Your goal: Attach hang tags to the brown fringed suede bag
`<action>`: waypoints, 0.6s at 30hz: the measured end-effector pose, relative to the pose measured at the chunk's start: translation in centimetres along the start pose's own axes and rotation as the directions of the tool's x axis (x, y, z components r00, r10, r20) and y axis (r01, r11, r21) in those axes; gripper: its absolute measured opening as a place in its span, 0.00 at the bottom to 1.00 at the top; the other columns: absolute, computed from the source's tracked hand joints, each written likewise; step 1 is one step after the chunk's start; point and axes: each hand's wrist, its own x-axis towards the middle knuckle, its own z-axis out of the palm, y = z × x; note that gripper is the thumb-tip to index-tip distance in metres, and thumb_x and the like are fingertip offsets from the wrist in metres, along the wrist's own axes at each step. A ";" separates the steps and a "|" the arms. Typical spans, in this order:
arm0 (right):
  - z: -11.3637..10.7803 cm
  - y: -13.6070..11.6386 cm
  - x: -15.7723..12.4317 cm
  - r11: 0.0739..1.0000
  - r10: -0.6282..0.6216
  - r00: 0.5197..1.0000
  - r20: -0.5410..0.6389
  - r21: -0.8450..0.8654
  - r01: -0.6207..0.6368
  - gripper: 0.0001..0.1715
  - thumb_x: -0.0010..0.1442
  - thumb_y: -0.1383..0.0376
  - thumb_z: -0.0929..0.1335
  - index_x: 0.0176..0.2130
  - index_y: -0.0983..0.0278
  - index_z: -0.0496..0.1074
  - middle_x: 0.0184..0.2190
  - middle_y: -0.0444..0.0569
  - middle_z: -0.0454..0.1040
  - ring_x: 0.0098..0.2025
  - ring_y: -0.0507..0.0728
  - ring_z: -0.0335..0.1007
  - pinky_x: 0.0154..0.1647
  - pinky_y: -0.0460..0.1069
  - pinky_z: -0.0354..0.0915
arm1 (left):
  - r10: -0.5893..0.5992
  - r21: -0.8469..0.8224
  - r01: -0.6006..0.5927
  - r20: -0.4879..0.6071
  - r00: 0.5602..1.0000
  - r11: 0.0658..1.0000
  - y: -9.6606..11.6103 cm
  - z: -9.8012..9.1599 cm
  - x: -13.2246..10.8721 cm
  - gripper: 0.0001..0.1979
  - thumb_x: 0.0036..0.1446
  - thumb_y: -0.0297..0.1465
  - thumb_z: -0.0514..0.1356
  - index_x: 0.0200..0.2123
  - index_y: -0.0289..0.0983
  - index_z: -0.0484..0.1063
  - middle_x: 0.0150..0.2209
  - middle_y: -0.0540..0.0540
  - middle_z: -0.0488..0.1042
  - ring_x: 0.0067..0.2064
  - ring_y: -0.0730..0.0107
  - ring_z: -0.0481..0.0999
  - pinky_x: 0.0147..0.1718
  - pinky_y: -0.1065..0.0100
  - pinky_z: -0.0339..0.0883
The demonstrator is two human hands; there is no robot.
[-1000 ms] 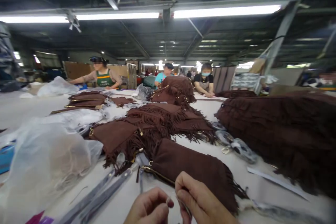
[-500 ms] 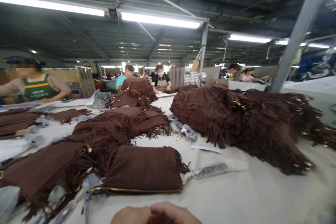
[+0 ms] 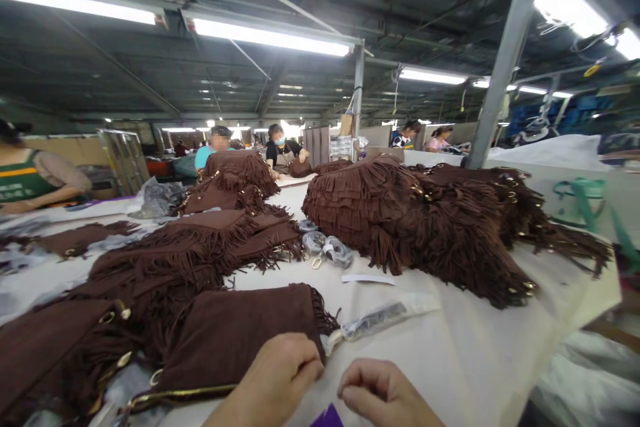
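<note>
My left hand (image 3: 280,373) overlaps the lower right part of a dark brown fringed bag (image 3: 240,327). Its fingers are curled in, and whether it grips anything is hidden. The bag lies flat with a gold zip along its near edge and a metal ring at its left corner. To the right, over the pale table (image 3: 450,360), my right hand (image 3: 383,390) is loosely closed, fingertips pointing towards the left hand; nothing shows in it, though its inside is hidden. Between the wrists a purple corner (image 3: 327,417) of something I cannot make out shows at the bottom edge.
Brown fringed bags form a large pile (image 3: 400,213) on the right. More bags (image 3: 200,247) lie to the left. A plastic-wrapped strip (image 3: 375,320), coiled straps (image 3: 327,247) and a white paper strip (image 3: 367,278) lie ahead. A co-worker (image 3: 283,147) stands across the table.
My hands have risen further into view from the bottom edge and moved apart, the left over the bag's corner. The view has swung right, revealing the table's right edge and the purple corner.
</note>
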 end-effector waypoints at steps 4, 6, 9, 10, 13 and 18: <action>-2.7 1.2 1.3 0.992 -0.120 0.975 -0.186 -0.067 0.109 0.23 0.59 0.46 0.69 0.28 0.63 0.72 0.21 0.40 0.66 0.25 0.53 0.61 0.29 0.46 0.60 | 0.015 0.325 0.023 -0.114 0.993 0.946 -0.8 2.0 2.9 0.06 0.55 0.27 0.58 0.34 0.35 0.75 0.40 0.40 0.75 0.45 0.53 0.71 0.47 0.57 0.63; -3.6 2.0 1.6 0.994 -0.108 0.975 -0.196 -0.050 0.101 0.23 0.60 0.45 0.69 0.34 0.63 0.74 0.26 0.45 0.74 0.30 0.56 0.69 0.34 0.48 0.65 | 0.015 0.322 0.022 -0.113 0.994 0.947 -1.2 3.1 4.0 0.07 0.55 0.25 0.57 0.34 0.36 0.75 0.41 0.41 0.74 0.45 0.54 0.70 0.47 0.57 0.63; -4.1 2.3 1.8 0.996 -0.087 0.978 -0.192 -0.006 0.087 0.25 0.59 0.46 0.70 0.43 0.63 0.75 0.36 0.51 0.80 0.43 0.62 0.76 0.47 0.52 0.68 | 0.020 0.257 0.020 -0.154 0.988 0.966 -1.7 4.5 5.0 0.11 0.53 0.21 0.57 0.36 0.38 0.76 0.41 0.43 0.75 0.45 0.56 0.70 0.44 0.58 0.61; -4.1 2.2 1.8 0.995 -0.098 0.978 -0.186 -0.024 0.095 0.25 0.60 0.46 0.70 0.46 0.63 0.75 0.38 0.52 0.80 0.46 0.63 0.76 0.50 0.53 0.68 | 0.036 0.221 0.003 -0.171 0.985 0.975 -1.8 4.8 5.2 0.13 0.53 0.20 0.57 0.37 0.39 0.77 0.41 0.44 0.75 0.46 0.57 0.69 0.43 0.59 0.60; -4.3 1.5 2.0 0.936 -0.228 0.962 -0.148 -0.304 0.175 0.17 0.67 0.54 0.64 0.46 0.61 0.75 0.38 0.50 0.80 0.44 0.61 0.77 0.48 0.52 0.69 | 0.150 0.111 -0.131 -0.192 0.970 0.985 -2.5 5.4 5.2 0.17 0.51 0.17 0.57 0.38 0.42 0.77 0.39 0.48 0.75 0.45 0.61 0.69 0.43 0.60 0.57; -4.1 1.5 1.5 0.726 -0.315 0.948 -0.037 -0.653 0.215 0.11 0.62 0.69 0.63 0.35 0.57 0.74 0.45 0.49 0.79 0.37 0.60 0.77 0.35 0.49 0.69 | 0.420 0.248 -0.371 -0.186 0.888 0.895 -3.7 5.6 4.0 0.11 0.53 0.16 0.58 0.31 0.38 0.71 0.36 0.50 0.75 0.42 0.66 0.69 0.41 0.64 0.55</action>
